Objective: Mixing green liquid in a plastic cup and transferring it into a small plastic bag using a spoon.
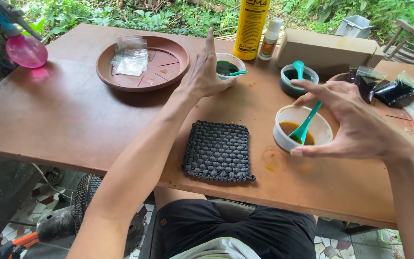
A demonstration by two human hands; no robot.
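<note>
Bare table [63, 115] left; cups [303, 127], bottle [251, 26], box [329, 50] crowd right.

One head-worn camera is looking down and forward from above the seated person's lap, facing across the brown bench [63, 120] toward green plants beyond its far edge. It is sitting close: both forearms are entering from the bottom of the frame, with the left hand [202, 72] and right hand [355, 122] filling the middle. No second view is sharing the scene.
</note>
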